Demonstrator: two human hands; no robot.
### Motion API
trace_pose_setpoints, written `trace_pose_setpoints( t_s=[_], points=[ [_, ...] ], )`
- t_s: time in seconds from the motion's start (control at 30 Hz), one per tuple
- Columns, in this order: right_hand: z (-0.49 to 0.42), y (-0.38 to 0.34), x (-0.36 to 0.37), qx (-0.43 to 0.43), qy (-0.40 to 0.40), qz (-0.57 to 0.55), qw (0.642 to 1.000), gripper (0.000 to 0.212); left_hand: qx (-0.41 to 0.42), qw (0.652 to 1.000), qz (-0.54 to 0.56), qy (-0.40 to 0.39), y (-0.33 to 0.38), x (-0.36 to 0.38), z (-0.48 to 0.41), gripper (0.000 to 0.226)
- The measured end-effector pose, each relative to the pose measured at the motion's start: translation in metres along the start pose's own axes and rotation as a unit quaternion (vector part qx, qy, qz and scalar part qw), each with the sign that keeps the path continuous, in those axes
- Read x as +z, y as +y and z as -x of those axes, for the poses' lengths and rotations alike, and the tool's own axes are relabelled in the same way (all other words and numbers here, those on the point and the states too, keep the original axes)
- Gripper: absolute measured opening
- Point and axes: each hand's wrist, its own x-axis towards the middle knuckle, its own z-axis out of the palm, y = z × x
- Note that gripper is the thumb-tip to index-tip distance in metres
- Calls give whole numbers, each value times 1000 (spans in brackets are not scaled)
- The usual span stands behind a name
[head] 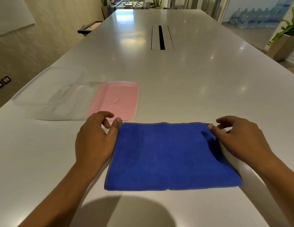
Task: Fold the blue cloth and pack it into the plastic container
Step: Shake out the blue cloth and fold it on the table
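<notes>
Bright overhead light, glare spots on table [192,89]; rounded shadow at near edge; wide-angle bending; background perhaps soft

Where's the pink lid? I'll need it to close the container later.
The pink lid lies flat on the table, left of centre in the head view, against the clear container's right side, just beyond the left hand.
</notes>
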Motion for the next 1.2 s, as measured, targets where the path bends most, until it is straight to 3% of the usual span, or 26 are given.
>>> trace_pose_setpoints(
  t_s=[0.13,0.27,0.4,0.67,0.83,0.93,1.0,1.07,1.13,1.2],
  points=[
    [21,-29,1,-59,42,-13,997,47,57,996,18,-67,35,-2,25,35],
    [49,-65,31,-166,-46,-3,985,62,126,975,-54,-175,52,23,45,54],
    [55,-66,65,-189,-112,71,973,78,125,948,-158,-247,36,43,53,68],
    [49,-44,66,-170,-101,143,970,79,122,955,-153,-224,27,46,58,76],
    [45,-35,61,-180,-109,148,966,79,102,975,4,-199,20,32,51,68],
    [36,-26,50,-196,-126,121,965,81,94,978,3,-185,4,25,41,65],
    [34,-21,39,-180,-118,59,975,81,84,974,-49,-203,-1,27,39,69],
    [33,-17,27,-135,-58,9,989,75,90,969,-83,-212,-1,31,40,73],
    [32,-10,17,-66,9,34,997,73,92,968,-95,-214,0,34,41,74],
    [30,-5,7,4,13,114,993,81,90,968,-97,-213,-1,35,40,74]
  ],
)
